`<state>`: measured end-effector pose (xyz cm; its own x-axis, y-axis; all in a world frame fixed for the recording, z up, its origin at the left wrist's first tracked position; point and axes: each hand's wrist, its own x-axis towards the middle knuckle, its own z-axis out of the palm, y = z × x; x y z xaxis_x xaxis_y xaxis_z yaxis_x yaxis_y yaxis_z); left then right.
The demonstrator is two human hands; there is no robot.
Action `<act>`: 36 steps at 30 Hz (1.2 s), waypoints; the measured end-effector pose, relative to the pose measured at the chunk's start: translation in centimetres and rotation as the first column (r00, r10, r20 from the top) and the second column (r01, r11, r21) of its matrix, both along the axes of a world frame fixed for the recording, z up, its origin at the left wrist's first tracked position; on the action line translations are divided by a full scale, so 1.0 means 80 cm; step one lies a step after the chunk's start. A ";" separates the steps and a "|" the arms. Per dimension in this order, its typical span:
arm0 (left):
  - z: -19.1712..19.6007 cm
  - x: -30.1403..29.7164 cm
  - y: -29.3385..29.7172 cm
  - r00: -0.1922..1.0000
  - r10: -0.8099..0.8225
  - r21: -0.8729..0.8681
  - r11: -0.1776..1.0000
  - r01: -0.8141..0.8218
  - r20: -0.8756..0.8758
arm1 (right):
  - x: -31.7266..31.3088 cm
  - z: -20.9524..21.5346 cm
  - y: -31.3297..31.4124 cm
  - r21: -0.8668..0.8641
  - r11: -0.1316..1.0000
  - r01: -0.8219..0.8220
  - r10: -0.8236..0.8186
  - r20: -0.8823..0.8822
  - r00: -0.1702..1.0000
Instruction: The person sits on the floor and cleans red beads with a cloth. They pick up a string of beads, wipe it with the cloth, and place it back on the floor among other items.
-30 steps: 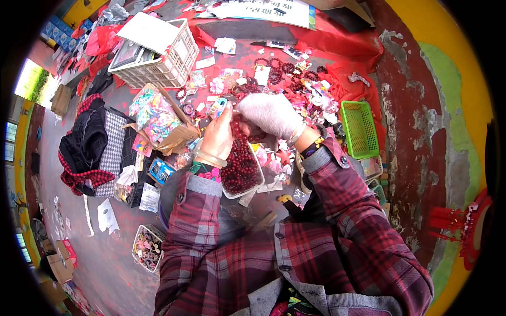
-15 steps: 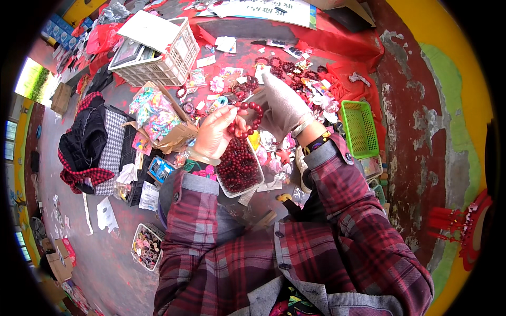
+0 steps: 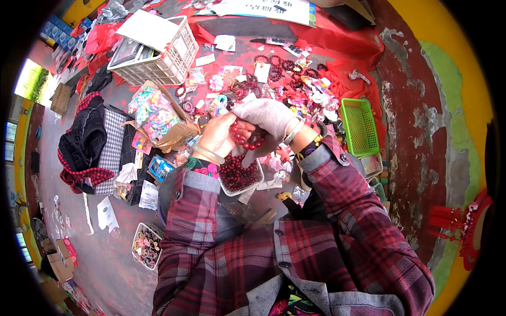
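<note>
A loop of dark red round beads, a bead bracelet (image 3: 247,143), hangs from the bare fingers of my left hand (image 3: 219,136), which are closed on it. My right hand (image 3: 269,118) is covered by a pale grey glove or cloth and bends over the bracelet from the right. The covering lies against the beads, and its folds hide the right fingers' grip. Just below both hands stands a white basket (image 3: 243,190) heaped with more dark red bead strings (image 3: 237,174).
Bead bracelets and small packets lie scattered beyond my hands. A box of colourful packets (image 3: 158,118) and a white crate (image 3: 176,58) stand left, a green basket (image 3: 360,128) right. A small basket of hair ties or bands (image 3: 147,246) sits lower left.
My right hand has come down and turned left, from fingers pointing up and away to bending over the bracelet. My left hand has shifted slightly lower, still holding the beads.
</note>
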<state>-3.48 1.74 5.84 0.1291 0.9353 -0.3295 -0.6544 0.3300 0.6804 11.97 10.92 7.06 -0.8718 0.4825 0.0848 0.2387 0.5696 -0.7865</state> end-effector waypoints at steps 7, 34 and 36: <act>0.001 -0.005 0.002 0.991 -0.075 -0.094 0.992 0.086 0.112 | -0.004 0.033 -0.017 0.022 0.943 0.331 -0.331 -0.038 0.943; 0.006 -0.004 0.001 0.983 -0.059 0.018 0.998 0.056 0.173 | -0.006 0.054 -0.023 0.154 0.968 0.200 -0.217 0.102 0.971; 0.008 -0.001 0.000 0.969 -0.039 -0.024 0.999 0.046 0.244 | -0.002 0.055 -0.028 0.143 0.948 0.285 -0.280 -0.058 0.958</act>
